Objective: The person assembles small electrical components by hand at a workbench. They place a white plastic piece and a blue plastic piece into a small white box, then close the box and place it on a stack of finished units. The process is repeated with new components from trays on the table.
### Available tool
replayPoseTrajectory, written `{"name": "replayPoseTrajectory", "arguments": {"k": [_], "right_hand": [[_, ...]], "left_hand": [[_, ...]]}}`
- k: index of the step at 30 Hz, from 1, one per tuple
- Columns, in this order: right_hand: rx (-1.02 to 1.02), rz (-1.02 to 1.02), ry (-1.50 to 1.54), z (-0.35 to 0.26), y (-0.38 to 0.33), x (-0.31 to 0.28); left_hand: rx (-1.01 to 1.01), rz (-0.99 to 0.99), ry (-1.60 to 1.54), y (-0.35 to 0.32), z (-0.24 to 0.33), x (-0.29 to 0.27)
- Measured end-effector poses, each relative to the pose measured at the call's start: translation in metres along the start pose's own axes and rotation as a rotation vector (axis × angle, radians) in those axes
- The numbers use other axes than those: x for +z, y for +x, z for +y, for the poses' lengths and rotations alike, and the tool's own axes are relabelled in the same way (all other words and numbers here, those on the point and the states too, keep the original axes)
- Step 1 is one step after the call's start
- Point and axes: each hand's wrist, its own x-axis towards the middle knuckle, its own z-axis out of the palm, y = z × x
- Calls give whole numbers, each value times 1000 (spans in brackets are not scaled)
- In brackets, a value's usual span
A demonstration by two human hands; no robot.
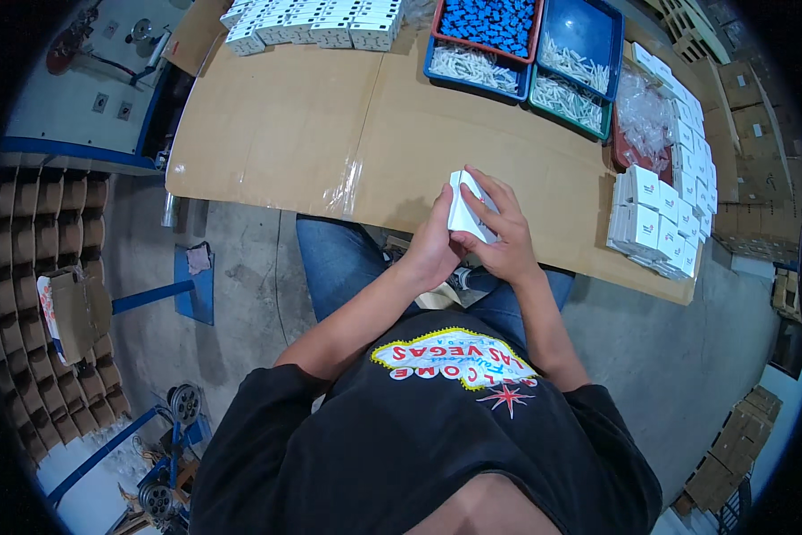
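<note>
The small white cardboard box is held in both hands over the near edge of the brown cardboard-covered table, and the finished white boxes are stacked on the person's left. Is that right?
Not quite. The head view shows the stack of finished white boxes on the person's right, not the left. The rest holds: the left hand and right hand both hold the small white cardboard box over the near edge of the brown cardboard-covered table.

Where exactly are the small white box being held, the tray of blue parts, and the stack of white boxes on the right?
small white box (466, 207), head view, its upper flat face.
tray of blue parts (437, 20), head view, its red left rim.
stack of white boxes (644, 221), head view, front box top.
</note>
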Motion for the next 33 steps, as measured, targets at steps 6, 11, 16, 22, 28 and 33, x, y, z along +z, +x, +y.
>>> {"name": "replayPoseTrajectory", "arguments": {"k": [6,11,16,22,28,33], "right_hand": [[17,-69,19,3,0,-2],[33,-79,51,6,-2,1],[61,-87,59,6,-6,5],[138,-169,17,-7,7,-15],[219,-301,79,-28,26,-40],[161,-425,-22,-39,37,-60]], "left_hand": [[15,43,65,-3,0,1],[4,25,49,-3,0,-1],[1,56,32,-3,-5,-4],[-42,-15,79,-1,4,-8],[-84,-162,129,-9,23,-13],[-58,-109,184,-17,31,2]]}}
